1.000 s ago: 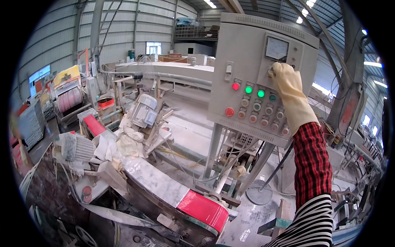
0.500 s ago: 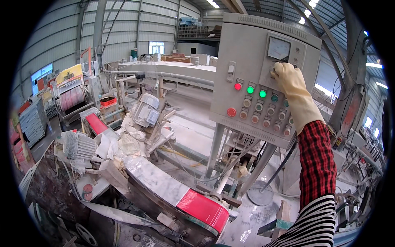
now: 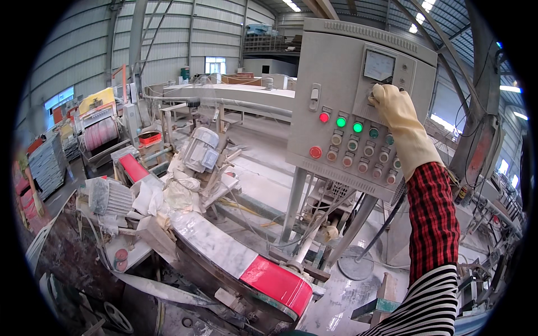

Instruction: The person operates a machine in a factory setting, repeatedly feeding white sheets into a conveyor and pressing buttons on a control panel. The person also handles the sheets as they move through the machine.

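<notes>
My right hand, in a cream rubber glove, is raised to a grey control cabinet. Its fingers are closed against the inner panel, just below a square dial gauge; whatever they grip is hidden behind the glove. Beneath and left of the hand are rows of round push buttons. One red lamp and two green lamps, including this green lamp, are lit. A red mushroom-shaped button sits at the lower left, and a small white switch above. My left hand is out of view.
Below the cabinet runs a long narrow machine bed bearing a grey-white marbled strip and a red strip. A dusty electric motor stands behind it. A roll machine and stacked slabs stand left; a person's arm shows there.
The view has shifted very slightly, so the machines on the left sit a little farther right. My right hand stays in the same place on the cabinet.
</notes>
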Motion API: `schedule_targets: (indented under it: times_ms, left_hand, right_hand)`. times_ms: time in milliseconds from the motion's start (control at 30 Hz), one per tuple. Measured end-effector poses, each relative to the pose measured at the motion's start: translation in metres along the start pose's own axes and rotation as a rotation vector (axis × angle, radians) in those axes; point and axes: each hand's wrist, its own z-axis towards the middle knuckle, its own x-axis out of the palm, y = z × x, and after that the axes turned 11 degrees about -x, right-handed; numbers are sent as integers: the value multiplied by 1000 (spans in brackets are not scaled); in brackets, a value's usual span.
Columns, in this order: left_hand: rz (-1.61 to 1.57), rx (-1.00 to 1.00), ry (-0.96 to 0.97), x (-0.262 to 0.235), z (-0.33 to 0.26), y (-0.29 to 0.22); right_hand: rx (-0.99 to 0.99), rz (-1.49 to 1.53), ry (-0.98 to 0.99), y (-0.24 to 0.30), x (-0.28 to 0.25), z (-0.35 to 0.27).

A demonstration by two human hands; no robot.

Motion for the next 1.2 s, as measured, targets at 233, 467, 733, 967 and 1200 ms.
schedule_targets:
  times_ms: [233,467,733,967,1200]
  left_hand:
    - [168,31,-92,-3,-3,-1]
    - [132,61,-119,-4,-28,-10]
    - [-21,278,-324,-58,-114,-45]
    - [-73,454,-645,-153,-210,-42]
    - [936,579,-1733,-284,-314,15]
  right_hand:
    - [-34,-18,-41,-4,11,0]
    - [96,72,-11,15,-20,-6]
    - [-161,926,-59,253,-63,-128]
    - [-518,1516,837,495,-61,-344]
    - [-797,1421,1340,595,-61,-438]
